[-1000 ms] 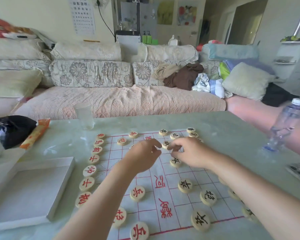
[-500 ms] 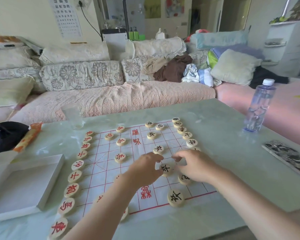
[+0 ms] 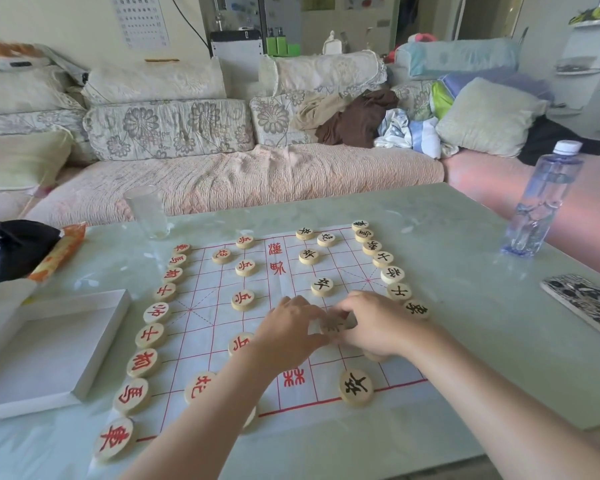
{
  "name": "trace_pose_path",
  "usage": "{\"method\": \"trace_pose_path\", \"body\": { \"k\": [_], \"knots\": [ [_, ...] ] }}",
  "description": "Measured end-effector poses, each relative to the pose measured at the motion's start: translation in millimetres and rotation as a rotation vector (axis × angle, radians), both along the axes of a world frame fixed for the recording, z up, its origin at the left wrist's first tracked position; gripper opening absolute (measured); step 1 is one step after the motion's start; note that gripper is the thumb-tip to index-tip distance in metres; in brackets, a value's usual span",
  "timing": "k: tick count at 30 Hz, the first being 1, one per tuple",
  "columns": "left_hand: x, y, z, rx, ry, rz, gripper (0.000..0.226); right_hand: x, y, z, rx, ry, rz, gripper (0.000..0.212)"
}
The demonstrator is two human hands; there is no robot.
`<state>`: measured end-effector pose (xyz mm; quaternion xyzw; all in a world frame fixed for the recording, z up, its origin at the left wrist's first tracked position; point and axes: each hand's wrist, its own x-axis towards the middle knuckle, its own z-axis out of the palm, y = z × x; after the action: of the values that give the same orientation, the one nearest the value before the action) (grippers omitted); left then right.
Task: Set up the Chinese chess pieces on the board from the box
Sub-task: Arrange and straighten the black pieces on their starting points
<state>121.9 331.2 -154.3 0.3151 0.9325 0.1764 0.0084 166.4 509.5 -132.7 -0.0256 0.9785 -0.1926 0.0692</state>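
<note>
Two hands meet over the near right part of the board (image 3: 201, 308), a white sheet ruled in red that lies flat on the tabletop (image 3: 471, 348). Between them is one round wooden piece (image 3: 332, 326) with a black mark too blurred to read. The left hand (image 3: 286, 332) curls its fingers against the piece's left side and the right hand (image 3: 374, 323) curls its fingers over the right side, so each grip is narrow and closed on that same piece. I cannot tell whether it rests on the sheet or is lifted off it.

Nine red-marked pieces (image 3: 149, 335) stand in a line down the board's left edge, and more of them sit on the left half. A line of black-marked pieces (image 3: 392, 274) runs down the right edge, with a few more on the right half and one large in view by the near edge. The white box (image 3: 49, 348) lies open on the tabletop left of the board. A drinking glass (image 3: 146, 213) stands beyond the far left corner, a water bottle (image 3: 541, 202) far right, and a black bag (image 3: 14, 247) far left
</note>
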Motion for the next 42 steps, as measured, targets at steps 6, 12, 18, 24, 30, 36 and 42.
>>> {"method": "trace_pose_path", "body": {
  "k": [6, 12, 18, 24, 30, 36, 42],
  "knots": [
    [1, -2, 0, -0.009, -0.006, 0.003, 0.054, 7, 0, 1, -0.009, 0.036, -0.011, 0.057],
    [6, -3, 3, -0.017, -0.025, 0.025, 0.053, 9, 0, 2, -0.027, 0.030, -0.033, 0.052],
    [11, -3, 4, -0.002, -0.044, 0.047, 0.058, 10, 0, 8, -0.093, 0.046, -0.048, 0.042],
    [31, -5, 13, 0.073, -0.016, 0.015, 0.035, 30, 6, 20, -0.148, 0.127, -0.045, 0.016],
    [61, -13, 16, 0.039, -0.079, -0.056, 0.021, 64, 8, 19, -0.109, -0.016, 0.048, 0.031],
    [82, -21, 8, 0.005, -0.047, -0.116, 0.042, 78, 8, 12, -0.072, -0.088, 0.127, 0.041],
    [87, -23, 5, 0.033, -0.059, -0.076, 0.047, 79, 1, 11, -0.113, -0.083, 0.130, 0.053]
  ]
}}
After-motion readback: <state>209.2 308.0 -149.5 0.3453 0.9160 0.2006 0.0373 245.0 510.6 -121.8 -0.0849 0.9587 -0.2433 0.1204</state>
